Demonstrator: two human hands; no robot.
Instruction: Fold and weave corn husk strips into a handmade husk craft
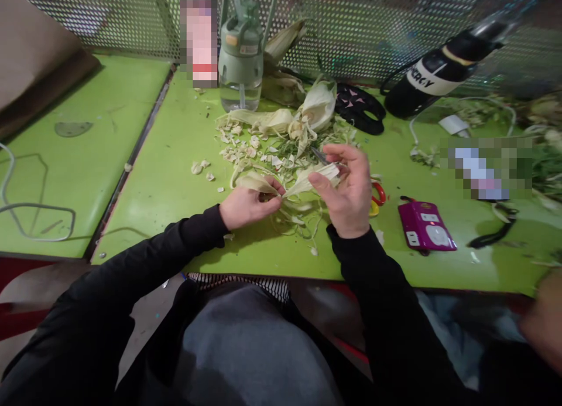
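My left hand [252, 205] is closed, its fingertips pinching the narrow end of a pale corn husk [302, 182]. The wider part of this strip runs to my right hand [350, 189], where thumb and fingers close on it. By the right fingertips shows a grey metal tip [319, 155], and red and yellow loops [378, 193] appear past the palm; whether the hand holds these is hidden. Another curled husk [257, 182] stands over the left fingers. Beyond the hands lie a heap of cut husk bits [272, 160] and a larger bunch of husks [317, 107].
On the green table [144, 201] stand a light green water bottle [240, 66] and a tilted black bottle [439, 72]. A black pouch-like item [360, 108] lies between them. To the right are a purple power strip [425, 227] and a white cable plug [454, 126]. Metal mesh [144, 19] borders the back.
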